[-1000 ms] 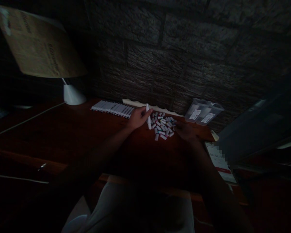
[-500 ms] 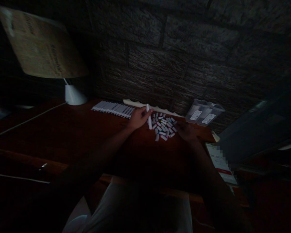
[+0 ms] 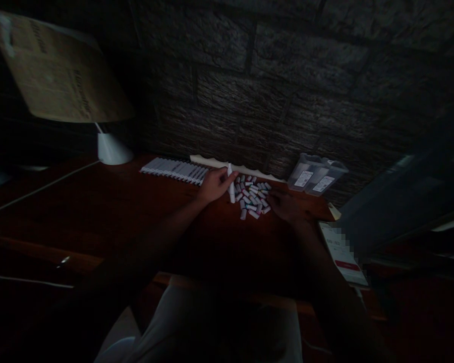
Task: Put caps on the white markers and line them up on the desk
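Observation:
My left hand [image 3: 214, 184] is closed around a white marker [image 3: 231, 182], holding it upright with thumb and fingers at the left side of a pile of short white marker caps [image 3: 254, 198] with coloured bands. At the right edge of that pile is my right hand [image 3: 284, 205], its fingers bent in toward the caps. Darkness hides whether a cap is between those fingertips. Left of my left hand, a row of white markers [image 3: 176, 170] lies side by side on the wooden desk [image 3: 212, 232].
Two clear plastic cases [image 3: 313, 174] with labels stand at the back right. A tablet [image 3: 342, 252] with a lit screen lies by the right edge. A lamp [image 3: 113, 149] with a paper-covered shade stands at the left. Behind the desk is a brick wall [image 3: 227, 96].
My right hand has moved slightly left, closer into the caps. My left hand keeps the marker upright in about the same place. The whole view has shifted a little.

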The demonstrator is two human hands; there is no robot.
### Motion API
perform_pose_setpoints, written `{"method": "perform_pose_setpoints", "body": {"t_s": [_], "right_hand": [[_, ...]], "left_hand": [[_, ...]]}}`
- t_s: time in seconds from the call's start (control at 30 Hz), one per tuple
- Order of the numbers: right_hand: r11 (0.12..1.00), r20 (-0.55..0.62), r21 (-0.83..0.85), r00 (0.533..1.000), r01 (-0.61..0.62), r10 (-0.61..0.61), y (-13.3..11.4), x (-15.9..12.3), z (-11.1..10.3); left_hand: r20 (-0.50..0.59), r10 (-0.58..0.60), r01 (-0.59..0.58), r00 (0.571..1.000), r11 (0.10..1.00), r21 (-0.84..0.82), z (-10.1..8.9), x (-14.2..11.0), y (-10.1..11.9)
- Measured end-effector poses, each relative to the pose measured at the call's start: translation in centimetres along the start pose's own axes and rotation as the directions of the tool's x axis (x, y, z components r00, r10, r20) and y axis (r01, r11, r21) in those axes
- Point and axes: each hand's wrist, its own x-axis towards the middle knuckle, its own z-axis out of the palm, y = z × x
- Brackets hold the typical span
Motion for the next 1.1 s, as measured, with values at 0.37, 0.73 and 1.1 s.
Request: {"method": "perform_pose_setpoints", "body": {"t_s": [0.37,0.73,1.1], "right_hand": [[0.999,0.006,0.045,1.0,-0.019,0.019,0.3,0.2,0.5],[0.997,-0.007,0.066,0.999,0.035,-0.035,0.5,0.2,1.7],[0.969,-0.052,0.023,0.969,0.245,-0.243,-2.6,1.5,2.9]], "left_hand": [[-0.005,0.005,-0.005,1.0,1.0,0.0,-0.2,0.1,0.2],[-0.055,-0.036,0.034,0.998,0.999,-0.028,-0.5,0.5,-0.1],[-0.025,-0.036,0.036,0.999,0.999,-0.005,-0.3,0.1,0.0]]}}
